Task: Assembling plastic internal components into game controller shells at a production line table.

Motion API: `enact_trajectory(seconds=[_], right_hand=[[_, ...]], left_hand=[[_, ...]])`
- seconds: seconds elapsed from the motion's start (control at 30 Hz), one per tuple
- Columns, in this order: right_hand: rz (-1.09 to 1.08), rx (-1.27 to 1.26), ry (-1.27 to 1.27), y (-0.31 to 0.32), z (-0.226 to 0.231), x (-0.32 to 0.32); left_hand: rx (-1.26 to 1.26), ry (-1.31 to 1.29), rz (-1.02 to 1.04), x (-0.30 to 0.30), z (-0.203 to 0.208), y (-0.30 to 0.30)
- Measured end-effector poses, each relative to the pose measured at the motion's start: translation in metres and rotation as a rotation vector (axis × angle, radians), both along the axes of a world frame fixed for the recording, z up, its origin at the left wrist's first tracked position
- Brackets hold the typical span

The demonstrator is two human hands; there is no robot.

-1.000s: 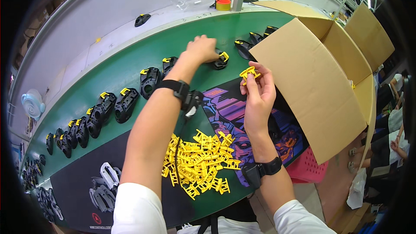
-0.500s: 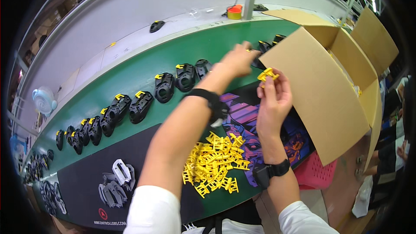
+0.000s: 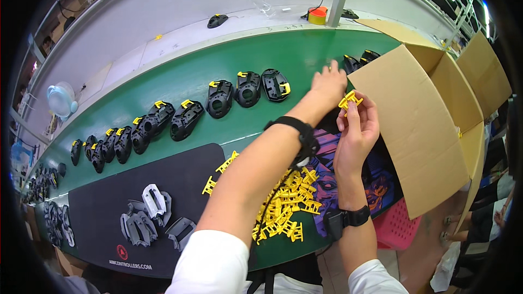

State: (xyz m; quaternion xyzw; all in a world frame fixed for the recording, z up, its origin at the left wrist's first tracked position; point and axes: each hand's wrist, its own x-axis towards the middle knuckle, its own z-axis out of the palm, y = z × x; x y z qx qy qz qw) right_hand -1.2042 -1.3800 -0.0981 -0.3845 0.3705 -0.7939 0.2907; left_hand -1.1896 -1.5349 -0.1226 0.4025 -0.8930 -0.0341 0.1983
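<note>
My left hand (image 3: 329, 86) reaches over the green bench top with its back up and fingers bent downward. Whatever lies under its palm is hidden. Close beside it, my right hand (image 3: 357, 125) pinches a small yellow plastic clip (image 3: 349, 100) between thumb and fingers. Below my left forearm is a heap of similar yellow clips (image 3: 286, 204), partly covered by the arm. A row of black mouse-shaped shells (image 3: 219, 99), most with a yellow clip fitted, runs across the bench to the left. Two more black shells (image 3: 369, 56) sit beyond my left hand.
An open cardboard box (image 3: 408, 125) stands at the right, above a pink basket (image 3: 400, 226). Grey plastic parts (image 3: 155, 201) lie on a black mat (image 3: 98, 212). A patterned mat (image 3: 326, 185) is under my right arm. An orange-yellow tape roll (image 3: 317, 15) stands on the back ledge.
The view has shifted, so the bench things sit further right. My left hand now covers the spot where a black shell showed. My right hand still holds the yellow clip.
</note>
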Motion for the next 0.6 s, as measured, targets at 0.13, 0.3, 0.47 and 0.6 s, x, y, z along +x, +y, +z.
enact_trajectory(seconds=[0.13, 0.3, 0.47, 0.6], right_hand=[[-0.005, 0.015, -0.002, -0.002, -0.003, -0.005], [0.032, 0.031, -0.006, -0.003, 0.000, -0.001], [0.013, 0.040, 0.044, -0.004, -0.007, -0.006], [0.039, 0.050, 0.044, -0.004, -0.006, -0.003]], left_hand=[[-0.184, 0.014, 0.281, 0.056, 0.020, 0.007], [0.080, -0.188, 0.361, 0.135, 0.015, 0.003], [0.166, -0.099, 0.180, 0.160, 0.006, 0.000], [0.210, -0.029, 0.101, 0.171, 0.006, -0.003]])
